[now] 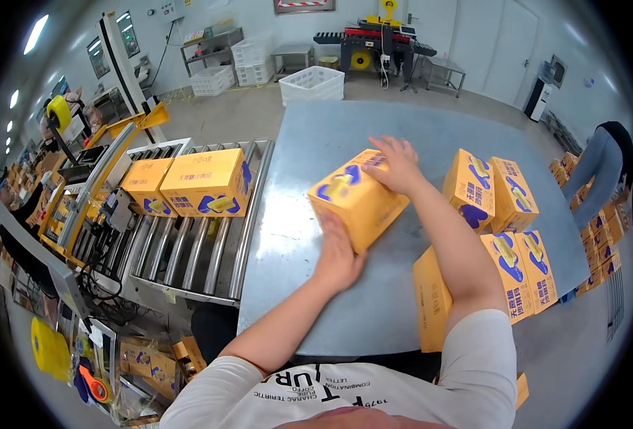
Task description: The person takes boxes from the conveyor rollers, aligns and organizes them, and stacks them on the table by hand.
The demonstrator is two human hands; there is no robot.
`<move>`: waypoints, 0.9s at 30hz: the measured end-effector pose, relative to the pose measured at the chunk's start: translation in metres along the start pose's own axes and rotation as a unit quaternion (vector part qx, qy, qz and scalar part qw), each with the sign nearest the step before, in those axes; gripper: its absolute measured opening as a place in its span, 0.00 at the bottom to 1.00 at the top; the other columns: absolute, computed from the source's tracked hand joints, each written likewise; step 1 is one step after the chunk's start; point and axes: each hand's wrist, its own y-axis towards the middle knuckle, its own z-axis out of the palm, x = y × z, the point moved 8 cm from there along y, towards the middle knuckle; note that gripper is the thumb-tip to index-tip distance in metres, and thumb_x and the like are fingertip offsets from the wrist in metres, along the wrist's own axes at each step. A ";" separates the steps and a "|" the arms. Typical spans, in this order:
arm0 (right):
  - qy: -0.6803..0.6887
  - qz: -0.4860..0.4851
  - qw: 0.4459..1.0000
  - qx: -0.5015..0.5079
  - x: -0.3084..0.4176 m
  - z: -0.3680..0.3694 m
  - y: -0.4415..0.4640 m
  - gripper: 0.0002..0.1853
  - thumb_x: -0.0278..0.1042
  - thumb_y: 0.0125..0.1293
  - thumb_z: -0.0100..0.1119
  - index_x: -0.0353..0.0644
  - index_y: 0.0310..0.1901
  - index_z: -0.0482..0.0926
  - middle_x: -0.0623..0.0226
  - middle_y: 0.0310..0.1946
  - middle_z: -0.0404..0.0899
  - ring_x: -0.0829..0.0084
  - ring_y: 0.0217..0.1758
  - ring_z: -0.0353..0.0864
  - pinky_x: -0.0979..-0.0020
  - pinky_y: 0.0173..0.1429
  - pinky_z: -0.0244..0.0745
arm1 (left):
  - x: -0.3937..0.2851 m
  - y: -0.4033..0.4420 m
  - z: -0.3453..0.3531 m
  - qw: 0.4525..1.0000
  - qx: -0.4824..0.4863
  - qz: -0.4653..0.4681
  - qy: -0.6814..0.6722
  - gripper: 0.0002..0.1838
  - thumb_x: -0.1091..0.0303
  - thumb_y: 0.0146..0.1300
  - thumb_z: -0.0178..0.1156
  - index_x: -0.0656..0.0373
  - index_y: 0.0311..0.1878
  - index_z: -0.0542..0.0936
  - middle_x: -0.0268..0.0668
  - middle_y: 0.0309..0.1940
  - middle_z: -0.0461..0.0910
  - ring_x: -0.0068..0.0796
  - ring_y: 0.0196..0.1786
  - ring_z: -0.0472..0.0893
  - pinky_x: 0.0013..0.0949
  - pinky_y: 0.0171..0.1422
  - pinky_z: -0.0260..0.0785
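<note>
A yellow cardboard carton with blue and purple print is between my two hands over the metal table. My left hand presses its near lower side, fingers partly hidden against the cardboard. Across its far top edge lies my right hand, thumb on the top and fingers over the far side. The carton sits at an angle; whether its base touches the table I cannot tell. Right of my right forearm stand printed cartons, with more cartons nearer me.
Two yellow cartons rest on the roller conveyor at left, near a taping machine. White crates stand beyond the table. At right a person bends by stacked cartons. An orange tape dispenser is lower left.
</note>
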 end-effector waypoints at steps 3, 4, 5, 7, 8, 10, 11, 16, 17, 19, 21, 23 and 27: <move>-0.121 0.014 0.985 0.123 0.010 -0.002 -0.016 0.54 0.75 0.53 0.72 0.65 0.80 0.64 0.51 0.83 0.52 0.47 0.87 0.45 0.33 0.84 0.37 | -0.027 -0.003 0.001 0.979 0.152 0.113 -0.072 0.40 0.61 0.66 0.67 0.65 0.77 0.63 0.62 0.72 0.65 0.59 0.74 0.69 0.47 0.76 0.66; -0.115 -0.017 0.980 0.161 0.008 0.012 -0.018 0.55 0.75 0.50 0.74 0.64 0.79 0.65 0.52 0.82 0.54 0.47 0.87 0.45 0.32 0.84 0.37 | -0.019 -0.001 0.007 0.968 0.219 0.077 -0.092 0.34 0.61 0.66 0.66 0.61 0.74 0.70 0.57 0.66 0.74 0.55 0.68 0.76 0.46 0.71 0.71; -0.107 -0.047 0.973 0.199 0.006 0.023 -0.022 0.57 0.75 0.47 0.76 0.64 0.78 0.67 0.54 0.82 0.56 0.47 0.87 0.46 0.31 0.84 0.36 | -0.012 -0.002 0.014 0.951 0.286 0.042 -0.110 0.29 0.61 0.66 0.66 0.57 0.70 0.77 0.52 0.61 0.82 0.51 0.63 0.82 0.44 0.66 0.76; -0.143 -0.101 0.959 0.225 0.028 0.027 -0.030 0.54 0.71 0.47 0.77 0.62 0.77 0.69 0.59 0.80 0.61 0.50 0.86 0.49 0.32 0.84 0.37 | 0.000 0.003 0.005 0.973 0.178 0.032 -0.143 0.23 0.62 0.67 0.67 0.55 0.64 0.82 0.44 0.53 0.87 0.41 0.56 0.86 0.40 0.59 0.79; -0.160 -0.130 0.949 0.239 0.035 0.028 -0.034 0.53 0.70 0.48 0.78 0.61 0.76 0.69 0.61 0.79 0.63 0.51 0.86 0.51 0.32 0.84 0.37 | 0.007 0.003 0.001 0.979 0.121 0.024 -0.159 0.21 0.62 0.67 0.67 0.54 0.62 0.84 0.40 0.49 0.90 0.36 0.52 0.89 0.38 0.56 0.81; -0.153 -0.151 0.953 0.215 0.009 0.050 -0.018 0.43 0.64 0.50 0.79 0.57 0.68 0.80 0.65 0.69 0.77 0.57 0.79 0.64 0.34 0.83 0.44 | 0.015 0.005 -0.001 0.977 0.112 -0.031 -0.180 0.20 0.62 0.68 0.67 0.54 0.62 0.85 0.41 0.49 0.89 0.36 0.51 0.88 0.36 0.54 0.81; -0.162 -0.145 0.950 0.226 -0.008 0.059 -0.005 0.40 0.64 0.51 0.78 0.55 0.65 0.82 0.64 0.67 0.79 0.57 0.77 0.68 0.35 0.82 0.45 | 0.019 0.005 -0.001 0.976 0.101 -0.042 -0.189 0.19 0.62 0.68 0.66 0.54 0.60 0.85 0.41 0.48 0.89 0.37 0.49 0.88 0.36 0.52 0.81; -0.237 0.133 0.919 0.287 -0.076 0.016 0.000 0.37 0.69 0.56 0.72 0.54 0.62 0.85 0.62 0.60 0.85 0.56 0.67 0.80 0.35 0.76 0.53 | 0.054 0.004 0.022 0.949 0.109 -0.109 -0.274 0.16 0.64 0.71 0.65 0.57 0.58 0.86 0.39 0.43 0.89 0.28 0.44 0.87 0.31 0.50 0.79; -0.236 0.175 0.916 0.274 -0.083 0.005 -0.006 0.37 0.69 0.57 0.71 0.53 0.63 0.85 0.63 0.61 0.84 0.57 0.67 0.80 0.37 0.75 0.55 | 0.061 0.003 0.027 0.935 0.120 -0.152 -0.296 0.14 0.64 0.72 0.65 0.59 0.57 0.86 0.36 0.40 0.89 0.22 0.41 0.85 0.28 0.48 0.77; -0.255 0.245 0.899 0.260 -0.106 -0.004 -0.017 0.37 0.69 0.58 0.70 0.51 0.62 0.84 0.62 0.61 0.84 0.57 0.66 0.81 0.36 0.74 0.55 | 0.076 0.004 0.036 0.902 0.106 -0.177 -0.380 0.14 0.64 0.72 0.65 0.59 0.56 0.87 0.35 0.38 0.88 0.20 0.40 0.84 0.27 0.48 0.76; -0.292 0.301 0.870 0.259 -0.126 -0.004 -0.030 0.38 0.69 0.58 0.70 0.49 0.62 0.85 0.61 0.61 0.85 0.54 0.66 0.81 0.30 0.75 0.50 | 0.084 0.004 0.043 0.877 0.080 -0.193 -0.433 0.11 0.65 0.73 0.64 0.59 0.51 0.88 0.32 0.32 0.86 0.17 0.35 0.81 0.26 0.41 0.74; -0.299 0.328 0.849 0.286 -0.134 -0.001 -0.038 0.38 0.68 0.57 0.71 0.47 0.62 0.85 0.61 0.61 0.84 0.54 0.66 0.81 0.33 0.74 0.56 | 0.084 0.001 0.045 0.896 0.106 -0.198 -0.384 0.09 0.66 0.72 0.63 0.59 0.47 0.88 0.29 0.28 0.84 0.17 0.31 0.79 0.26 0.37 0.71; -0.169 0.281 0.928 0.178 -0.110 0.008 -0.015 0.36 0.66 0.58 0.72 0.47 0.60 0.85 0.59 0.62 0.84 0.53 0.66 0.81 0.45 0.68 0.72 | 0.074 0.003 0.036 0.946 0.100 -0.152 -0.269 0.12 0.64 0.69 0.64 0.59 0.30 0.83 0.31 0.18 0.78 0.23 0.22 0.73 0.32 0.30 0.67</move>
